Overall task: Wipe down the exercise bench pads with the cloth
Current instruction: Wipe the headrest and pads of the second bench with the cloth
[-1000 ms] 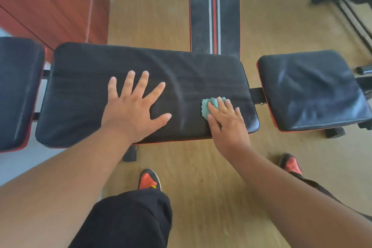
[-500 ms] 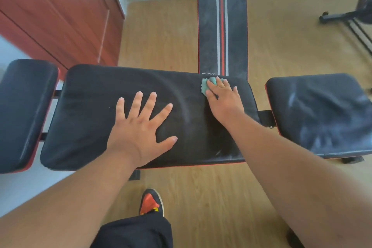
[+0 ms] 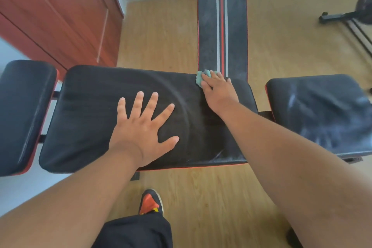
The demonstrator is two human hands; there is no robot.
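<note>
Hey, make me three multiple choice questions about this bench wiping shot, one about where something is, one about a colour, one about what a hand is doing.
1. Where is the cloth on the middle pad?
A. at its far edge, near the striped pad
B. at its near left corner
C. on the floor

2. What colour is the cloth?
A. red
B. light green
C. white

3. How does the left hand lie?
A. curled round the cloth
B. lifted off the pad
C. flat on the pad, fingers spread

Answers:
1 A: the cloth sits under the right hand where the middle pad meets the striped pad.
2 B: a light green, scalloped edge pokes out beside the fingers.
3 C: the palm lies flat on the pad with all five fingers splayed and nothing held.
</note>
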